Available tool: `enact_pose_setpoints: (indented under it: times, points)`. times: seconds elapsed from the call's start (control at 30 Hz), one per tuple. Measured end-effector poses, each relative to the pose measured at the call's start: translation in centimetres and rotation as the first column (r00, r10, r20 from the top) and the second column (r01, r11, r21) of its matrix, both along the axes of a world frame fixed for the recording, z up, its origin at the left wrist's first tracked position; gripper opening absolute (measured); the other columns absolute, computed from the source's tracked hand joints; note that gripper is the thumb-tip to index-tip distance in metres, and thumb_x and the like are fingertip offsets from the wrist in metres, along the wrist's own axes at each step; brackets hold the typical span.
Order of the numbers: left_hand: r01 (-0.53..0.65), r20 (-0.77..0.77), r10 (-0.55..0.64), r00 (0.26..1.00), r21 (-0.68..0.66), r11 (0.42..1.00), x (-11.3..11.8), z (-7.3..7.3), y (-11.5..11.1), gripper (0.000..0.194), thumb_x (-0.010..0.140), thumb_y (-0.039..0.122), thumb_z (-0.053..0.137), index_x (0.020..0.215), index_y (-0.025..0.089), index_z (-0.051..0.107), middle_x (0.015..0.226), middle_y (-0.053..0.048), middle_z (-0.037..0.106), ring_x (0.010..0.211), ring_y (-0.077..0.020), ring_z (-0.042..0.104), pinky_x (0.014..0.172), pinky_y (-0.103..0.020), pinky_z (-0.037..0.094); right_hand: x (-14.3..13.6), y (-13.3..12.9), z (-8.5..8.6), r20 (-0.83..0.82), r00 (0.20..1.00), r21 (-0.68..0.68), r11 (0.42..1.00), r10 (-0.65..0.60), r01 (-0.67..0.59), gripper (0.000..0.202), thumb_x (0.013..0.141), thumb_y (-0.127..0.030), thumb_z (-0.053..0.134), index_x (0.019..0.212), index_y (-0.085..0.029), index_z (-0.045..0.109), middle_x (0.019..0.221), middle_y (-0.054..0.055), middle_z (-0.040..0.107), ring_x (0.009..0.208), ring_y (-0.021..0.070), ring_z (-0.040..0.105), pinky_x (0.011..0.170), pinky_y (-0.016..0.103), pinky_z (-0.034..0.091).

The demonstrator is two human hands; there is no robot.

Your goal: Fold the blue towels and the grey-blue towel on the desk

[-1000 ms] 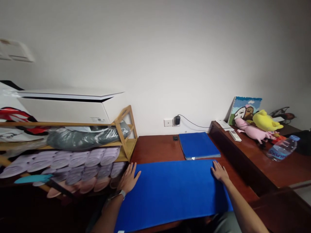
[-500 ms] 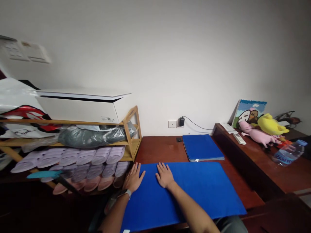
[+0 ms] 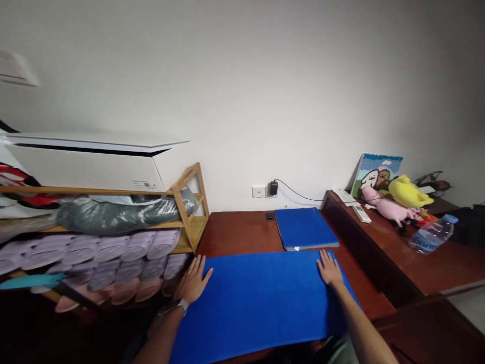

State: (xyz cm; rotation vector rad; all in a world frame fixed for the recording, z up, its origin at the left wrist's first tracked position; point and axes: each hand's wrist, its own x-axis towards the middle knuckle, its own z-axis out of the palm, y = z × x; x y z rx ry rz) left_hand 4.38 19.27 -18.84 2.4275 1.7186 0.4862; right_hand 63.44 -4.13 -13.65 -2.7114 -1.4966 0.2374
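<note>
A blue cloth [image 3: 257,298] lies spread flat on the reddish-brown table [image 3: 237,235], its front edge reaching the table's near side. My left hand [image 3: 192,280], with a watch on the wrist, rests on the cloth's far left corner, fingers stretched out. Over at the far right corner, my right hand [image 3: 329,268] lies flat on the cloth, its fingers slightly apart. Neither hand grips anything. Just behind the cloth sits a folded blue cloth [image 3: 306,227] with a small white tag at its front edge.
On the left stands a wooden rack [image 3: 195,227] with a white box [image 3: 91,167] on top and several lilac slippers [image 3: 113,247] below. A higher wooden surface at right bears a plastic bottle [image 3: 434,235], soft toys [image 3: 409,192] and a remote [image 3: 361,214]. A black charger [image 3: 273,188] is plugged into the wall.
My right hand has slid right across the cloth, from near its left part to the far right corner. My left hand stays at the left corner. The view has turned slightly right.
</note>
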Motion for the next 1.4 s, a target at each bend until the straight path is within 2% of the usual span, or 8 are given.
enact_pose_setpoints:
  times: [0.23, 0.47, 0.63, 0.8, 0.93, 1.07, 1.27, 1.4]
  points:
    - [0.010, 0.018, -0.011, 1.000, 0.045, 0.999, -0.3, 0.0, 0.1, 0.085, 0.104, 0.065, 0.037, 0.167, 0.009, 0.047, 0.175, -0.022, 0.047, 0.167, -0.0383, 0.035, 0.132, -0.055, 0.040, 3.1, -0.3, -1.3, -0.005, 0.997, -0.007, 0.997, -0.071, 0.071, 0.077, 0.110, -0.054, 0.015, 0.179, -0.019, 0.021, 0.186, 0.006, 0.020, 0.172, 0.0245, 0.017, 0.139, 0.048, 0.016]
    - [-0.011, 0.021, 0.010, 1.000, 0.034, 0.999, 0.2, 0.0, -0.1, 0.088, 0.104, 0.068, 0.034, 0.167, 0.009, 0.046, 0.178, -0.021, 0.042, 0.168, -0.0369, 0.034, 0.131, -0.054, 0.041, 0.7, 0.6, 2.8, -0.026, 0.995, -0.076, 0.992, -0.099, 0.096, 0.073, 0.110, -0.042, 0.023, 0.176, -0.011, 0.032, 0.184, 0.011, 0.027, 0.171, 0.0277, 0.024, 0.139, 0.050, 0.018]
    - [-0.026, 0.028, 0.026, 0.999, 0.032, 0.999, 0.4, -0.1, -0.2, 0.087, 0.103, 0.067, 0.035, 0.167, 0.009, 0.045, 0.179, -0.021, 0.041, 0.168, -0.0370, 0.032, 0.130, -0.056, 0.041, -10.2, 3.2, 3.6, 0.019, 0.989, 0.175, 0.973, 0.148, -0.149, 0.067, 0.111, -0.035, 0.024, 0.170, -0.013, 0.047, 0.178, 0.012, 0.042, 0.169, 0.0290, 0.031, 0.139, 0.050, 0.019]
    - [-0.024, 0.022, 0.023, 0.999, 0.035, 0.999, 0.4, -0.3, -0.2, 0.088, 0.103, 0.069, 0.035, 0.167, 0.010, 0.046, 0.178, -0.020, 0.042, 0.168, -0.0353, 0.033, 0.130, -0.053, 0.041, -24.8, 7.9, 3.3, -0.134, 0.824, 0.262, 0.822, 0.550, -0.506, 0.066, 0.114, -0.047, 0.032, 0.174, -0.022, 0.038, 0.182, 0.005, 0.032, 0.171, 0.0257, 0.025, 0.140, 0.050, 0.018]
    - [-0.031, 0.025, 0.029, 0.999, 0.047, 0.998, 0.3, -0.2, -0.2, 0.088, 0.103, 0.070, 0.033, 0.167, 0.011, 0.047, 0.178, -0.020, 0.043, 0.168, -0.0352, 0.033, 0.130, -0.053, 0.041, -29.9, 10.8, 3.5, -0.187, 0.738, 0.246, 0.758, 0.648, -0.603, 0.067, 0.115, -0.053, 0.032, 0.176, -0.024, 0.034, 0.182, 0.005, 0.030, 0.171, 0.0252, 0.024, 0.140, 0.051, 0.018]
    - [-0.018, 0.017, 0.017, 1.000, 0.027, 0.999, 0.2, 0.1, -0.3, 0.087, 0.103, 0.069, 0.035, 0.167, 0.011, 0.046, 0.179, -0.019, 0.042, 0.168, -0.0341, 0.034, 0.130, -0.051, 0.041, -26.1, 9.8, 2.9, -0.165, 0.803, 0.224, 0.815, 0.572, -0.535, 0.067, 0.115, -0.050, 0.030, 0.176, -0.022, 0.033, 0.182, 0.006, 0.029, 0.171, 0.0247, 0.023, 0.140, 0.051, 0.016]
    - [-0.020, 0.036, 0.019, 0.999, 0.040, 0.999, 0.2, -0.1, -0.2, 0.085, 0.103, 0.065, 0.037, 0.167, 0.011, 0.046, 0.178, -0.019, 0.044, 0.168, -0.0350, 0.034, 0.131, -0.052, 0.040, -8.3, 1.9, 0.9, -0.067, 0.976, 0.074, 0.976, 0.207, -0.202, 0.070, 0.113, -0.048, 0.022, 0.177, -0.020, 0.029, 0.183, 0.005, 0.027, 0.172, 0.0244, 0.020, 0.140, 0.051, 0.015]
    - [-0.014, 0.037, 0.012, 0.999, 0.034, 0.999, 0.2, 0.0, -0.2, 0.088, 0.103, 0.067, 0.035, 0.167, 0.007, 0.046, 0.178, -0.021, 0.042, 0.168, -0.0357, 0.033, 0.132, -0.052, 0.038, 1.3, -1.7, -0.2, -0.005, 0.997, -0.012, 0.997, -0.075, 0.075, 0.076, 0.110, -0.046, 0.017, 0.177, -0.012, 0.026, 0.184, 0.008, 0.022, 0.171, 0.0269, 0.020, 0.139, 0.049, 0.020]
